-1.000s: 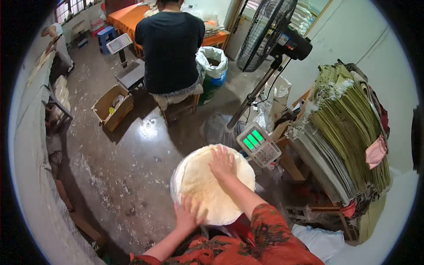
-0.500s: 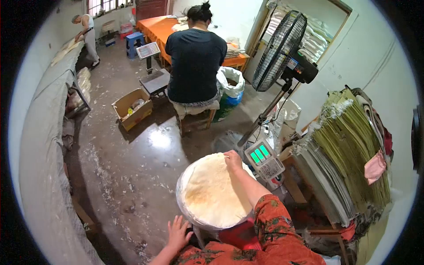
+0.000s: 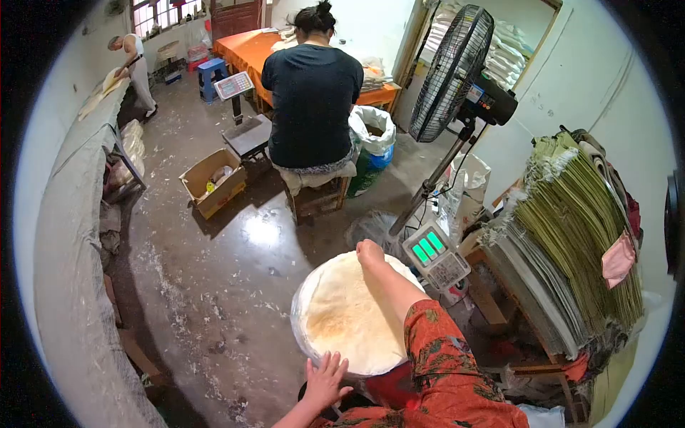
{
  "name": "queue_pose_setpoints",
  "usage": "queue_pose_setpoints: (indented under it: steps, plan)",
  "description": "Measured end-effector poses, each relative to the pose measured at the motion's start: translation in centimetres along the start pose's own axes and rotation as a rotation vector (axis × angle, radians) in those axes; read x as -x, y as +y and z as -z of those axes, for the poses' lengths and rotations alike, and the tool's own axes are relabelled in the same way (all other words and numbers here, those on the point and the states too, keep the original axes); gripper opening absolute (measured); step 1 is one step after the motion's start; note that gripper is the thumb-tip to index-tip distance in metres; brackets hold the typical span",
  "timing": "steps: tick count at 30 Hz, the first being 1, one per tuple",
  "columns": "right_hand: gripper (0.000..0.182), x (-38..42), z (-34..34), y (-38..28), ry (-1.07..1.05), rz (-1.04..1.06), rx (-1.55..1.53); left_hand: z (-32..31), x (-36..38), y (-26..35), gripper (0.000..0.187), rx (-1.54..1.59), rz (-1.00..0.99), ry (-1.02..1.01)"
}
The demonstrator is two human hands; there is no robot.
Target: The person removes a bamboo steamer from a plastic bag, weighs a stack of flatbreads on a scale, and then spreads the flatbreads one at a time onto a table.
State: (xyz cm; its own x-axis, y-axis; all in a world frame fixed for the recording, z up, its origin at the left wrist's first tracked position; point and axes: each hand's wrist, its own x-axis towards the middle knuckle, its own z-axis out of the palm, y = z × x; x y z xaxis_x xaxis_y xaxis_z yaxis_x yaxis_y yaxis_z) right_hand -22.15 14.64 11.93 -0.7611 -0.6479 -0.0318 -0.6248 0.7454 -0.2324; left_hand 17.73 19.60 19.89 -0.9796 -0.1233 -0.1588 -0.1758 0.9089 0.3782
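Observation:
A thick round of pale, cream-coloured soft material point(image 3: 349, 314) lies in front of me, with clear plastic around its side. Its top is slightly uneven and yellower towards the left. My right hand point(image 3: 369, 255) is closed at the far edge of the round; its curled fingers hide whatever they may pinch there. The right forearm reaches across the top. My left hand point(image 3: 325, 379) has its fingers spread, with the tips at the near left edge of the round. Just right of the round stands a scale display point(image 3: 434, 253) with lit green panels.
A standing fan point(image 3: 457, 78) rises at the right, beside stacked green and grey sheets point(image 3: 571, 228). Ahead, a person in black point(image 3: 310, 107) sits at an orange table point(image 3: 242, 50). A cardboard box point(image 3: 214, 184) is on the floor. Another person point(image 3: 139, 68) bends over the long left bench point(image 3: 68, 214).
My left hand has moved right and up to the near edge of the round. My right hand's fingers have curled in more at the far edge. The view has shifted slightly.

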Motion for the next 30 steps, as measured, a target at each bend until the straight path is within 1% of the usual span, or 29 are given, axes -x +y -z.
queue_pose_setpoints:
  steps: [2, 4, 5, 7, 8, 9, 11, 13, 14, 15, 16, 17, 18, 19, 20, 21, 22, 23, 24, 25, 26, 28, 30]
  plan:
    - [0.012, -0.5, -1.0, 0.2, -0.007, -0.009, 0.049, -0.6, -0.3, -0.5, 0.07, 0.046, -0.01, -0.046]
    - [0.01, -1.0, -0.8, 0.0, 0.197, -0.318, -0.247, -0.5, -0.4, -0.8, 0.07, 0.046, -0.029, -0.076]
    - [0.01, -1.7, -0.1, 0.4, 0.199, -0.329, -0.249, -0.4, -0.4, -0.9, 0.071, 0.05, -0.037, -0.095]
    - [0.009, -3.1, 1.2, 1.8, 0.098, -0.799, -1.453, -0.4, -0.3, -1.0, 0.07, 0.053, -0.05, -0.116]
    - [0.007, -2.3, 1.9, 2.0, 0.266, -0.693, -1.699, -0.4, -0.3, -1.1, 0.07, 0.062, -0.053, -0.128]
    - [0.004, -0.7, 4.6, 1.2, 0.295, -0.666, -1.805, -0.3, -0.2, -1.3, 0.07, 0.061, -0.063, -0.134]
    - [0.003, 2.5, 6.7, 1.9, 0.182, -0.46, -1.889, -0.1, -0.3, -1.6, 0.069, 0.09, -0.074, -0.124]
    - [0.006, 7.8, 7.9, 1.7, 0.03, -0.331, -1.734, -0.4, -0.3, -2.1, 0.069, 0.096, -0.096, -0.136]
    - [0.009, 10.8, 7.4, 2.0, -0.032, -0.317, -1.478, -0.5, 0.0, -2.4, 0.07, 0.096, -0.103, -0.145]
    - [0.012, 14.1, 7.3, 1.0, -0.053, -0.297, -1.213, -0.5, 0.5, -2.7, 0.07, 0.099, -0.082, -0.13]
    - [0.012, 17.5, 7.3, -0.5, -0.077, -0.224, -1.043, -0.7, 1.2, -2.9, 0.068, 0.141, -0.075, -0.059]
    - [0.015, 21.0, 6.1, -2.7, 0.004, -0.261, -1.05, -0.9, 1.8, -2.9, 0.067, 0.181, -0.082, 0.014]
    - [0.026, 23.8, 6.1, -3.4, 0.101, 0.171, -0.473, -1.1, 2.8, -2.8, 0.067, 0.185, -0.082, 0.029]
    - [0.038, 25.9, 6.9, -4.9, 0.082, 0.42, -0.231, -1.3, 4.4, -3.0, 0.065, 0.245, -0.013, 0.072]
    - [0.048, 28.4, 7.9, -6.8, 0.045, 0.45, -0.023, -1.5, 6.2, -3.3, 0.063, 0.297, 0.057, 0.114]
    - [0.059, 30.0, 6.2, -7.0, -0.101, 0.434, 0.024, -1.7, 8.3, -3.4, 0.06, 0.324, 0.102, 0.148]
    - [0.062, 31.4, 4.7, -6.7, -0.111, 0.447, 0.065, -1.9, 10.7, -3.5, 0.058, 0.349, 0.15, 0.179]
    - [0.064, 32.6, 3.5, -6.3, -0.127, 0.46, 0.101, -2.1, 13.3, -3.8, 0.058, 0.338, 0.199, 0.163]
    - [0.064, 33.2, 3.0, -5.8, -0.121, 0.469, 0.089, -0.1, 16.1, -2.4, 0.048, 0.196, 0.2, 0.271]
    - [0.065, 33.3, 2.5, -5.3, -0.141, 0.466, 0.098, -0.3, 19.5, -1.8, 0.043, 0.223, 0.277, 0.331]
    - [0.066, 33.6, 2.2, -5.2, -0.163, 0.462, 0.106, -1.3, 23.6, -1.5, 0.038, 0.25, 0.353, 0.39]
    - [0.067, 33.9, 2.9, -5.8, -0.134, 0.46, 0.1, -2.7, 30.6, 0.3, 0.042, 0.41, 0.521, 0.461]
    - [0.066, 34.8, 4.8, -7.6, -0.079, 0.434, 0.091, -7.8, 38.5, 0.6, 0.044, 0.354, 0.569, 0.492]
